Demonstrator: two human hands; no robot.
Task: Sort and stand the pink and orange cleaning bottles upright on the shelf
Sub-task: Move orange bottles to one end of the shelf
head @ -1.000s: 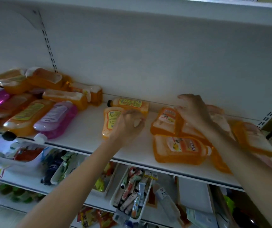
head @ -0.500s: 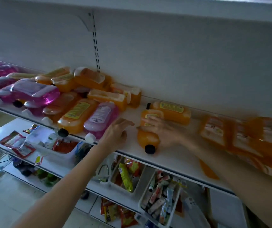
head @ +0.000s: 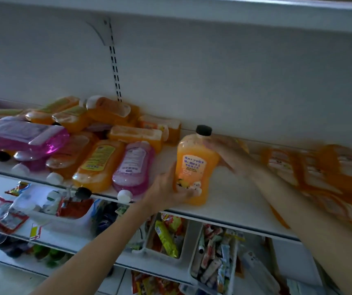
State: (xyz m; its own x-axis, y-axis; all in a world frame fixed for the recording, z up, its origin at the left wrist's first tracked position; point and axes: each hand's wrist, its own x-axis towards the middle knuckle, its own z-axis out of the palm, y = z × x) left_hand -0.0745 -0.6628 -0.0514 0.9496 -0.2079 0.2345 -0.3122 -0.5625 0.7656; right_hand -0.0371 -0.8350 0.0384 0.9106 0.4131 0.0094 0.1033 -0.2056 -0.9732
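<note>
The orange cleaning bottle (head: 194, 165) stands upright near the shelf's (head: 230, 201) front edge, between both hands. The left hand (head: 166, 188) grips its lower left side. The blurred right hand (head: 228, 152) touches its upper right shoulder; I cannot tell whether it grips.

The upright orange bottle (head: 195, 165) — black cap, label facing out — stands near the front of the white shelf (head: 234, 201). Left of it, fallen orange bottles (head: 95, 165) and pink bottles (head: 132, 169) lie heaped on their sides; blurred orange bottles (head: 330, 179) lie at right.

White bin (head: 64, 225) of packets (head: 75, 206) below (blurred); slotted upright (head: 115, 71) behind.
</note>
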